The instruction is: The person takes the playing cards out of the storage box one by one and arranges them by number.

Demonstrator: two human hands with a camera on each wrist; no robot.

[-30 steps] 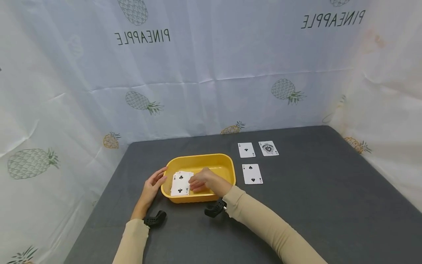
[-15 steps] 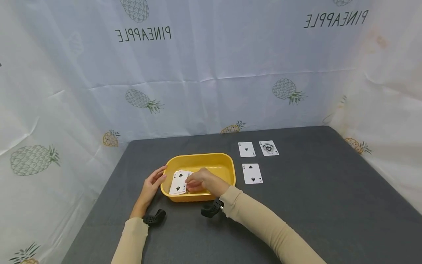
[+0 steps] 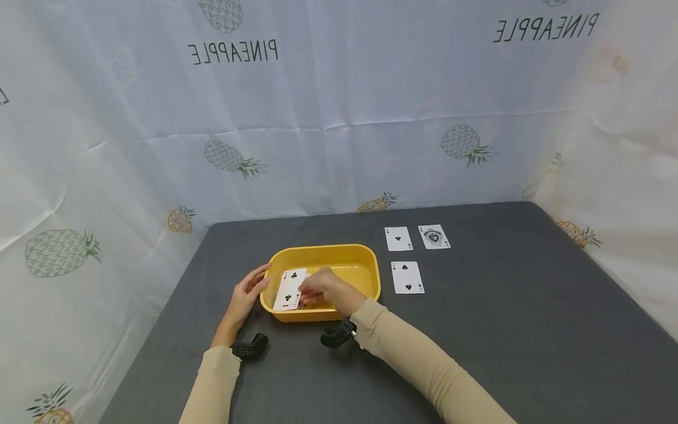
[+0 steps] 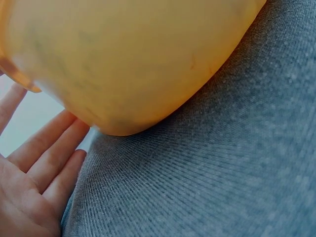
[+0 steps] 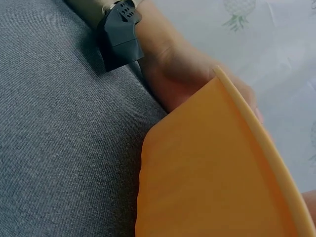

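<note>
Inside the yellow plastic tray [image 3: 344, 253], my right hand [image 3: 327, 287] pinches a two of clubs playing card [image 3: 289, 288] by its right edge. The card is tilted over other cards, and a strip with red marks shows below its lower edge. My left hand [image 3: 246, 298] rests at the tray's left end, fingers stretched along it and touching near the rim. In the left wrist view those fingers [image 4: 54, 153] lie straight against the outer wall. The tray wall hides most of my right hand's fingers in the right wrist view.
Right of the tray, on the dark grey tabletop [image 3: 503, 330], lie an ace of clubs [image 3: 398, 239], an ornate ace [image 3: 434, 237] and a two of spades [image 3: 407, 277], all face up. A white pineapple-print curtain [image 3: 328, 118] hangs behind and at both sides.
My right hand has moved slightly left and lifted the two of clubs, which now sits higher and more slanted over the cards below. The left hand has stayed at the tray.
</note>
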